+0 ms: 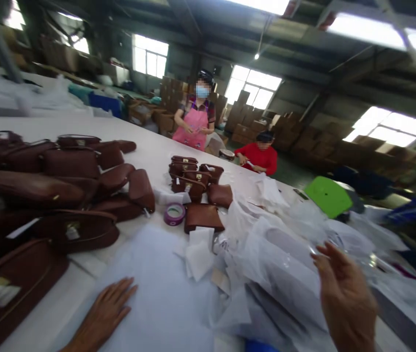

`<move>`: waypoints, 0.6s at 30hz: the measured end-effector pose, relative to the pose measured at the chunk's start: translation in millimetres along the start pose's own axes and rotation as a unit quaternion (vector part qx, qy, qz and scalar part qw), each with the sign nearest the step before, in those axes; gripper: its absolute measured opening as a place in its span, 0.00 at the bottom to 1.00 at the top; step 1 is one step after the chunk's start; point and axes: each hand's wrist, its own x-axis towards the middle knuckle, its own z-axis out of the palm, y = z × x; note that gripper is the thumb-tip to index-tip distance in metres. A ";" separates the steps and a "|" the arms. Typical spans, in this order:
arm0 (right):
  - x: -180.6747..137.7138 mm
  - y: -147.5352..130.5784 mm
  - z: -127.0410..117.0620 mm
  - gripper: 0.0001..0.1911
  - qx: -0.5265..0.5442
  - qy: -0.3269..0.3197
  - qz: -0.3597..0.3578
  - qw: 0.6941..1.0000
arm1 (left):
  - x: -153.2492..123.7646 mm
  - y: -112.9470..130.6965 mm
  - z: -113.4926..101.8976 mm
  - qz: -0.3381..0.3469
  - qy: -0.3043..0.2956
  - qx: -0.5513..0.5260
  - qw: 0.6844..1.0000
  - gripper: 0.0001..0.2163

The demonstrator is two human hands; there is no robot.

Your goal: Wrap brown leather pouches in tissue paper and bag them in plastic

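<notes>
Your left hand [109, 307] lies open on the white sheet [156, 288]; your right hand [344, 293] — grip unclear — meets clear bags [277, 266] that could slide away.

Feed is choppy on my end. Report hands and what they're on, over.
Left hand open, flat on sheet. Right hand raised at plastic bag, grip unclear. Brown bags piled left, tape roll beyond sheet.
</notes>
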 end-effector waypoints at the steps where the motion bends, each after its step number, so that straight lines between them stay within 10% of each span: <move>1: -9.5 -20.7 20.9 0.26 0.018 -0.046 -0.030 0.998 | 7.1 -2.3 -1.2 -0.011 0.006 0.006 1.000 0.18; 4: -37.0 -68.0 93.6 0.19 0.101 -0.200 -0.117 0.967 | 21.2 -8.6 1.2 -0.037 0.030 0.030 0.998 0.19; 8: -48.1 -79.1 202.3 0.20 0.129 -0.334 -0.052 0.932 | 20.7 -13.7 5.2 -0.031 0.044 0.062 0.997 0.22; 13: -11.3 -69.2 312.2 0.25 0.025 -0.320 -0.001 0.947 | 18.9 -11.9 1.7 -0.040 0.088 0.076 0.992 0.24; 18: 37.5 -96.9 395.1 0.27 -0.039 -0.320 -0.122 0.939 | 14.4 -19.8 17.7 -0.028 0.091 0.081 0.992 0.25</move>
